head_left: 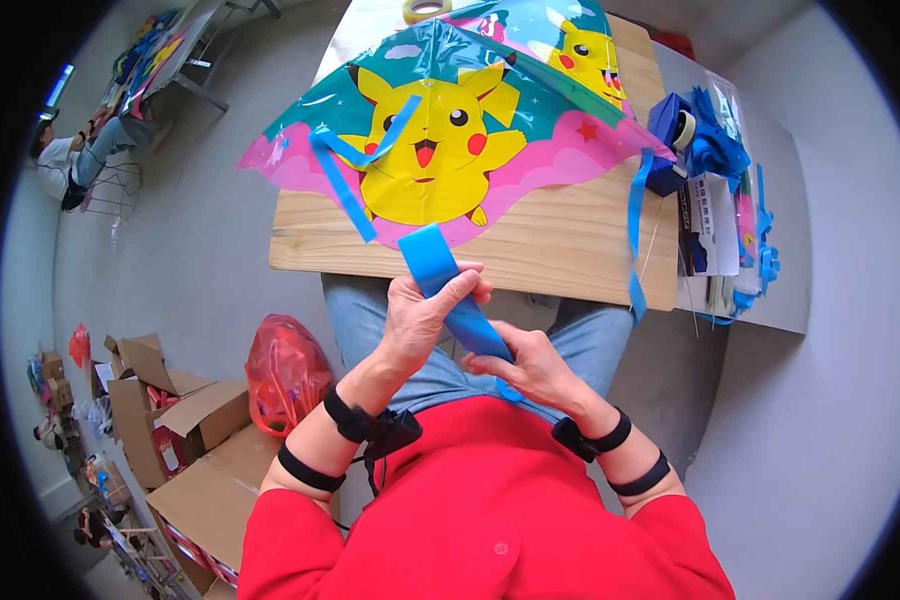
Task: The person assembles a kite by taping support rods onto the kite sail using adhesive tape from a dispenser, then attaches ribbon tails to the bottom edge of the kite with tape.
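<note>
My left hand (428,308) is closed around the middle of a flat blue ribbon (428,257), thumb on top, just in front of the table edge. Lower down, my right hand (540,368) pinches the same ribbon near its other end, over my lap. The ribbon's upper end reaches the wooden table (570,250). Beyond it lies a plastic kite (425,180) printed with a yellow cartoon character on teal and pink. A loose folded blue strip (342,188) rests on the kite's left part. At the kite's right tip hangs a blue tail strip (636,230).
Another kite (585,55) and a tape roll (427,9) lie at the back. To the right stand a blue tape dispenser (667,130), bunched blue ribbon (718,140) and a white box (712,225). Cardboard boxes (210,480) and a red plastic bag (288,365) are at lower left.
</note>
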Demonstrator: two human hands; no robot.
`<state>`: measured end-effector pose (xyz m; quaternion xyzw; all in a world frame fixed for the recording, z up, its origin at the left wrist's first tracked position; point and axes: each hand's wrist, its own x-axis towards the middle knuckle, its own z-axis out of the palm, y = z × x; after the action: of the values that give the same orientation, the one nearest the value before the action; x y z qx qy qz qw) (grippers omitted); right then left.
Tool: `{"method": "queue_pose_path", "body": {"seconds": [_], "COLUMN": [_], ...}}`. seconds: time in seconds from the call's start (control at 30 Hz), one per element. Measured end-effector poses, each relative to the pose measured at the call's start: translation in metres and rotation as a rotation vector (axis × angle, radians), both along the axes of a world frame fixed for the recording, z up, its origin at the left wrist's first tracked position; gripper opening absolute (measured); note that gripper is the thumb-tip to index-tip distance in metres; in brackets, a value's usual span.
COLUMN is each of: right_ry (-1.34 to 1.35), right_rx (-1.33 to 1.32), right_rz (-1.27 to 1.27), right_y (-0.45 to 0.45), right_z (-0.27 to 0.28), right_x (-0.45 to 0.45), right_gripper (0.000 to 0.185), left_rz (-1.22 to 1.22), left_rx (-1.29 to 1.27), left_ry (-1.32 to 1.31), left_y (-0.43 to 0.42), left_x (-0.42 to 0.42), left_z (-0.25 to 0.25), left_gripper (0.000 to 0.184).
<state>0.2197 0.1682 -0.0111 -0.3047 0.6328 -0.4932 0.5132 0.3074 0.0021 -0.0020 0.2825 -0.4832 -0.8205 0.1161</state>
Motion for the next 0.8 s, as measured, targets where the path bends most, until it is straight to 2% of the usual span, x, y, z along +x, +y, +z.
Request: {"method": "queue_pose_path", "body": {"seconds": [0.07, 0.17, 0.2, 0.27, 0.3, 0.33, 0.4, 0.47, 0.5, 0.6, 0.63, 0.8], "right_ry": [-0.061, -0.311, -0.407, -0.650, -0.688, -0.720, -0.676, -0.640, -0.615, -0.478, -0.414, -0.064], "right_rx": [-0.009, -0.007, -0.002, -0.012, -0.048, -0.093, -0.147, -0.142, -0.134, -0.202, -0.198, -0.151], "right_rz": [-0.156, -0.060, -0.044, -0.367, -0.465, -0.564, -0.645, -0.708, -0.753, -0.864, -0.909, -1.033], "right_y": [0.003, 0.009, 0.011, -0.001, -0.006, -0.013, -0.025, -0.033, -0.039, -0.042, -0.042, -0.033], "right_z": [0.001, -0.007, -0.009, 0.009, 0.010, 0.011, 0.010, 0.004, 0.010, -0.003, -0.003, -0.007], "right_x": [0.006, -0.005, -0.007, -0.002, -0.004, -0.009, -0.019, -0.026, -0.030, -0.056, -0.064, -0.098], "right_gripper": [0.020, 0.022, 0.022, 0.021, 0.022, 0.023, 0.025, 0.025, 0.022, 0.019, 0.020, 0.030], "left_rz": [-0.003, 0.039, -0.016, 0.021, -0.187, -0.306, -0.553, -0.696, -0.665, -0.590, -0.571, -0.498], "left_rx": [0.042, 0.035, 0.029, 0.278, 0.286, 0.244, 0.136, 0.233, 0.258, 0.331, 0.264, 0.128], "left_ry": [-0.023, 0.025, -0.012, 0.168, 0.190, 0.136, 0.027, 0.004, -0.111, -0.101, -0.104, -0.147], "left_y": [0.000, -0.006, -0.013, -0.016, -0.024, -0.019, -0.003, 0.013, 0.017, 0.014, 0.011, -0.013], "left_x": [0.002, 0.002, 0.003, -0.005, 0.003, 0.009, 0.026, 0.030, 0.032, 0.043, 0.046, 0.060], "left_z": [0.007, -0.003, -0.011, -0.007, -0.027, -0.035, -0.039, -0.012, -0.010, -0.006, -0.002, 0.012], "left_gripper": [0.021, 0.024, 0.035, 0.047, 0.058, 0.055, 0.050, 0.039, 0.028, 0.024, 0.021, 0.027]}}
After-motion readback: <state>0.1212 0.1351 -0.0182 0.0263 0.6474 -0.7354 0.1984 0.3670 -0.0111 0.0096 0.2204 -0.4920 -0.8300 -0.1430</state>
